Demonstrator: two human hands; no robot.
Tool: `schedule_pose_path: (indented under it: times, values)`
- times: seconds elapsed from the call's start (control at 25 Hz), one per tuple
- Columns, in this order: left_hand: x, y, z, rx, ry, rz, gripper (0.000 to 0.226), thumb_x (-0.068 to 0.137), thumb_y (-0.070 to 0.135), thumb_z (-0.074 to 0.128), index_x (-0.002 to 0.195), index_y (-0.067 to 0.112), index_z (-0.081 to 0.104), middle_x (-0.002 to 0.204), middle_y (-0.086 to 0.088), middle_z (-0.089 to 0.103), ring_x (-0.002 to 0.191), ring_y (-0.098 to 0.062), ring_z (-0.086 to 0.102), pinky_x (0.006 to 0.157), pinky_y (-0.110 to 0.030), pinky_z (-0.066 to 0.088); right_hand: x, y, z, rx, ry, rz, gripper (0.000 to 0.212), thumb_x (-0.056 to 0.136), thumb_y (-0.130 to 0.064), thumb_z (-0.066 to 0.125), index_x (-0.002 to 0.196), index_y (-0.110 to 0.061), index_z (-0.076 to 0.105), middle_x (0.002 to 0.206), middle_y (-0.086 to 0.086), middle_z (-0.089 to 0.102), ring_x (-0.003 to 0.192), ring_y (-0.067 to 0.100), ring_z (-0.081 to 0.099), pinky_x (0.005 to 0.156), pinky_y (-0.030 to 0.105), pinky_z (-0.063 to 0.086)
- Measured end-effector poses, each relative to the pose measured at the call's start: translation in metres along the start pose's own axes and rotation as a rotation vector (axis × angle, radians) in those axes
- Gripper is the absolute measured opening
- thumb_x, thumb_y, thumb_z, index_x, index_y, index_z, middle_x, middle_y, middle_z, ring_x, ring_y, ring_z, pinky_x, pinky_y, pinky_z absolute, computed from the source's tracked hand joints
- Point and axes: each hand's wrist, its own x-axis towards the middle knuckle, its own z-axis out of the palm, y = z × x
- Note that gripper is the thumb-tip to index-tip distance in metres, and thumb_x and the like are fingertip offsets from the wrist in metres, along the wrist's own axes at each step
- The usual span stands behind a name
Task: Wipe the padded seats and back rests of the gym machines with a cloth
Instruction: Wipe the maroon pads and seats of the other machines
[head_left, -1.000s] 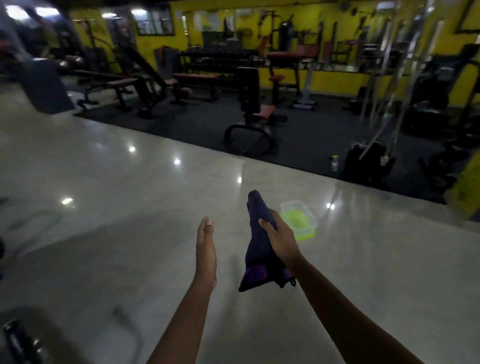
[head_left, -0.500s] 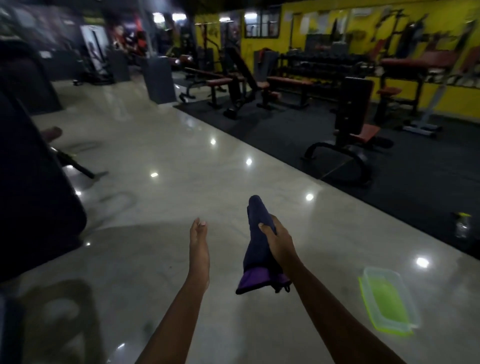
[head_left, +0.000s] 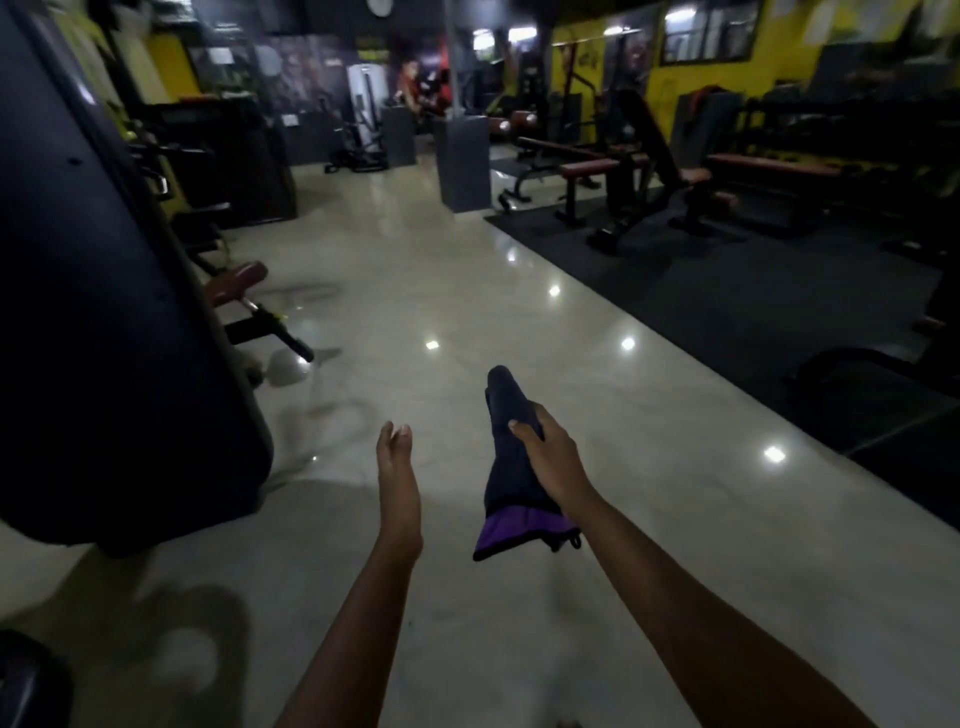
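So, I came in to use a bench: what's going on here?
A person holds a dark cloth with a purple edge in the right hand; the left hand is open and empty beside it. Nothing is being wiped at this moment. A large dark machine part stands close on the left, and red-padded benches sit further off on the black mat.

A big machine (head_left: 104, 291) stood at left, benches (head_left: 623, 176) on a mat (head_left: 727, 280) lay far right, a pillar (head_left: 462, 161) between them.
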Motion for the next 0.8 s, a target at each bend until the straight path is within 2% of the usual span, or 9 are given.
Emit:
schedule_pose_path:
  times: [0.16,0.32,0.48,0.8]
  values:
    - [0.123,0.013,0.032,0.032,0.128,0.021,0.056,0.097,0.046,0.034,0.147,0.023,0.027,0.153,0.001,0.03,0.14,-0.018,0.028,0.114,-0.039,0.02,0.149,-0.008,0.016,-0.013,-0.155,-0.015,0.031,0.096,-0.024,0.047,0.127,-0.018,0.05,0.105,-0.006,0.056,0.1,0.015,0.054,0.086,0.029,0.045]
    - [0.234,0.024,0.044,0.016,0.258,0.019,0.055,0.097,0.046,0.034,0.147,0.025,0.027,0.153,0.002,0.031,0.14,-0.017,0.028,0.114,-0.039,0.02,0.281,-0.013,0.055,-0.025,-0.269,-0.037,0.032,0.096,-0.024,0.047,0.128,-0.018,0.05,0.11,-0.003,0.058,0.102,0.015,0.054,0.091,0.033,0.046]
    - [0.36,0.027,0.043,-0.014,0.378,0.051,0.054,0.097,0.045,0.032,0.147,0.025,0.026,0.153,0.001,0.03,0.139,-0.019,0.029,0.111,-0.038,0.021,0.42,-0.013,0.117,-0.034,-0.366,-0.072,0.034,0.096,-0.024,0.046,0.13,-0.018,0.048,0.121,0.003,0.058,0.111,0.021,0.054,0.092,0.032,0.045]
    - [0.643,0.083,0.036,0.032,0.474,0.173,0.053,0.098,0.04,0.032,0.148,0.024,0.023,0.155,-0.004,0.025,0.14,-0.023,0.026,0.105,-0.036,0.023,0.692,-0.059,0.251,-0.035,-0.465,-0.106,0.033,0.096,-0.024,0.044,0.129,-0.018,0.048,0.123,0.008,0.058,0.111,0.025,0.054,0.095,0.039,0.045]
